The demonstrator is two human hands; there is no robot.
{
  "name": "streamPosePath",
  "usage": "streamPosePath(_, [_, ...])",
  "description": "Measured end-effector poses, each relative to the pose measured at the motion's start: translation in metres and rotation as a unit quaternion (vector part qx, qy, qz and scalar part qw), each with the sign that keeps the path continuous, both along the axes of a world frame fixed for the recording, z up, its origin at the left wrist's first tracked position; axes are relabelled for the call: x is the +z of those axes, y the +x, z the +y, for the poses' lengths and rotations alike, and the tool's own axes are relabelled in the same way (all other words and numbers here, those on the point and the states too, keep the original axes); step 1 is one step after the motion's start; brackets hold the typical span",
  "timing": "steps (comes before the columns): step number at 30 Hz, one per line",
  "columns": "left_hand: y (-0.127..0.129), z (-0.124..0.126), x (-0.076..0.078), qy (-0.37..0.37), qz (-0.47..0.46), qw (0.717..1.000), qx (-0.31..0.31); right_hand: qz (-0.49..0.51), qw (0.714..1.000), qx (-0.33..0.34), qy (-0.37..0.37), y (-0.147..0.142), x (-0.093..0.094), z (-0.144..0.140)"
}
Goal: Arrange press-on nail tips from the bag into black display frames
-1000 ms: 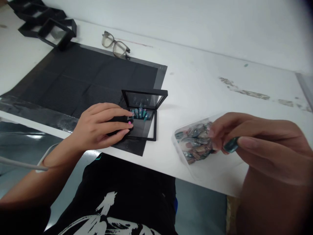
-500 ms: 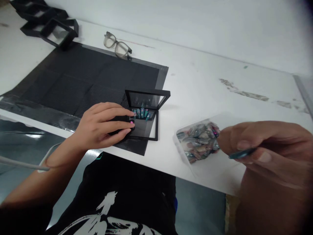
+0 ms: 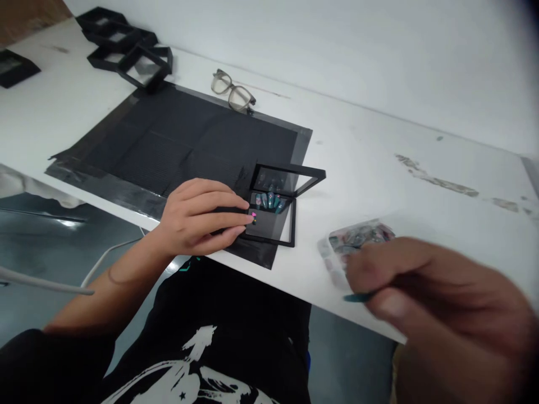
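Near the table edge, your right hand (image 3: 425, 292) has lifted a teal nail (image 3: 357, 297), pinched, from the tray (image 3: 332, 249); left hand (image 3: 202, 216) stays flat on the case (image 3: 273, 221).

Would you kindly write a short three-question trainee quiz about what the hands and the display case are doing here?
1. True or false: the black hinged display case stands open.
2. Which hand pinches the small teal press-on nail: A left, B right?
3. What lies beyond the black mat, near the wall?

Key: 1 true. 2 B; the right hand holds it, while the left hand steadies the case. 3 The clear-framed glasses.
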State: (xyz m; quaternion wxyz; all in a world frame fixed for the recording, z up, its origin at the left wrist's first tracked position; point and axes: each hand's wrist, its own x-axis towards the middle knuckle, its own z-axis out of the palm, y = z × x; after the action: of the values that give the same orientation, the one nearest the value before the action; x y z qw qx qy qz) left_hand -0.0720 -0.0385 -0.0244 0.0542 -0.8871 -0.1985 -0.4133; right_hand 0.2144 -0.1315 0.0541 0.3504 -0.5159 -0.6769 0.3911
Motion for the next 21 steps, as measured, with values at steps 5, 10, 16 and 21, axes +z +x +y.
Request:
streamPosePath(5, [-0.003, 0.0, 0.0, -0.065, -0.03, 0.997, 0.02, -0.039, 0.993, 0.105, -0.04, -0.048, -0.016, -0.02])
streamPosePath(10, [0.0, 0.003, -0.003, -0.151, 0.028, 0.988, -0.018, -0.147, 0.987, 0.052, 0.027, -0.057, -0.047, -0.005])
streamPosePath(16, [0.001, 0.001, -0.006, -0.138, 0.087, 0.987, 0.001, -0.274, 0.954, -0.031, 0.118, -0.052, -0.054, 0.031])
streamPosePath(21, [0.002, 0.001, -0.006, -0.138, 0.103, 0.985, 0.003, -0.229, 0.971, -0.032, 0.06, -0.052, -0.061, 0.046])
